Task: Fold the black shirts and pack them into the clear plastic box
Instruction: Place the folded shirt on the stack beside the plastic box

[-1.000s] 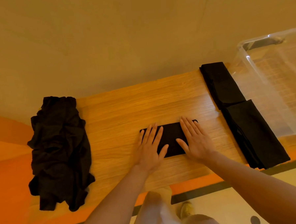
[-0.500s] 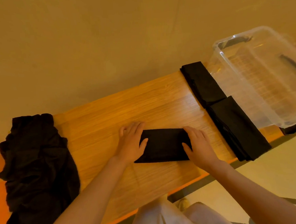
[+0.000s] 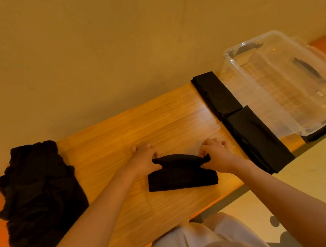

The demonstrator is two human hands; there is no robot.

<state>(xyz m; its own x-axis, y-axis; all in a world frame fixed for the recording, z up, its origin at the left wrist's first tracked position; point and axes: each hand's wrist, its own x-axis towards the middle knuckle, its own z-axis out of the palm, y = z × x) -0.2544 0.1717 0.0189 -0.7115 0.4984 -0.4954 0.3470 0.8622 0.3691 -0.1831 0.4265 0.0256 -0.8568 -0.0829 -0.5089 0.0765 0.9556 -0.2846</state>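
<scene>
A small folded black shirt (image 3: 182, 176) lies near the front edge of the wooden table (image 3: 149, 124). My left hand (image 3: 144, 156) pinches its far left corner and my right hand (image 3: 217, 151) pinches its far right corner, and the far edge is lifted and arched toward me. Two folded black shirts lie end to end at the right, one at the back (image 3: 216, 94) and one nearer (image 3: 257, 139). Beside them stands the clear plastic box (image 3: 281, 83), with nothing visible inside. A crumpled pile of black shirts (image 3: 37, 196) sits at the table's left end.
A plain wall runs close behind the table. The box's black lid (image 3: 317, 134) shows under its near corner. My knees in light trousers (image 3: 206, 238) are below the table's front edge, over a pale floor.
Both hands went from lying flat on the shirt to pinching its far corners. They have raised that edge and drawn it toward me. The view has shifted left and nearer.
</scene>
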